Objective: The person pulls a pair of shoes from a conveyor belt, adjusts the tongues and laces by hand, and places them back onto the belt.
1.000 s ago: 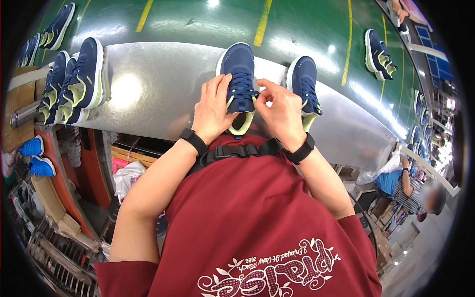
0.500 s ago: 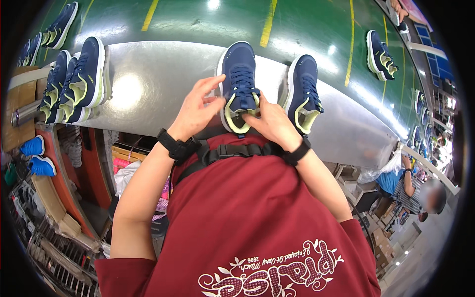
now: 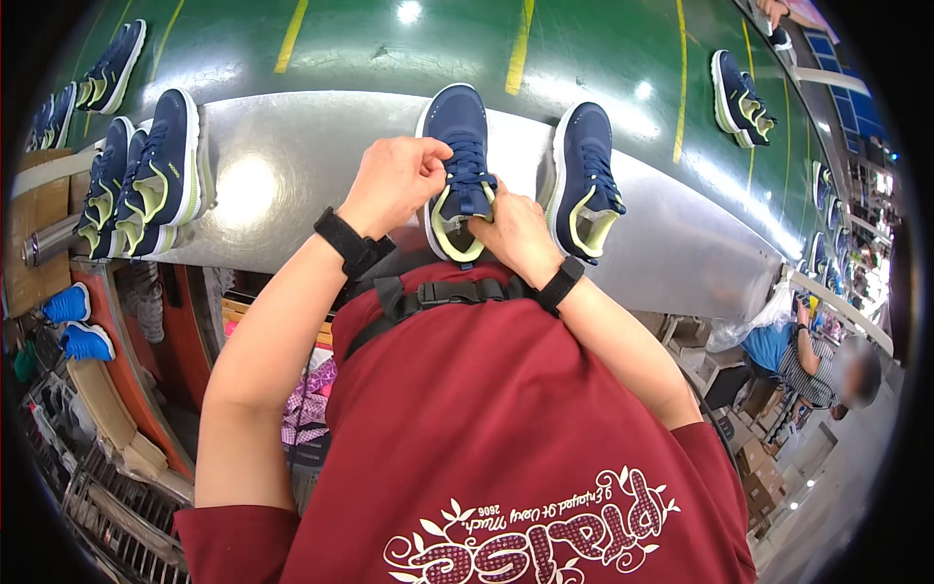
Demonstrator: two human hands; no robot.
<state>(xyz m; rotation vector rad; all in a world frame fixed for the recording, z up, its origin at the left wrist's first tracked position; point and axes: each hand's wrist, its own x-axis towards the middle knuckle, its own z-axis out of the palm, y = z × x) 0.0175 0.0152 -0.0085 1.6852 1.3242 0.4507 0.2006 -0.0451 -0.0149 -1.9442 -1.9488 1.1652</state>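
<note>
A navy sneaker point(image 3: 455, 127) with a white sole and lime lining stands on the metal ledge in front of me, toe pointing away. My right hand point(image 3: 513, 229) grips its opening, thumb inside by the tongue and fingers at the right side of the laces. Beside the laces, on the left, my left hand point(image 3: 397, 180) is closed in a pinch; anything between those fingertips is too small to make out. To the right, apart from my hands, stands a second navy sneaker point(image 3: 587, 146) of the same look, its laces hanging toward the right.
Several more navy sneakers point(image 3: 161, 170) stand at the ledge's left end. Beyond the metal ledge point(image 3: 292, 146) runs a green belt point(image 3: 389, 58) with yellow stripes, carrying another pair point(image 3: 739, 102). Blue shoes point(image 3: 83, 341) sit on the lower left. A co-worker point(image 3: 812, 375) is at the far right.
My left hand has gone from spread fingers beside the sneaker to a pinch at its laces. The right hand stays at the shoe's opening. The whole view has shifted slightly.
</note>
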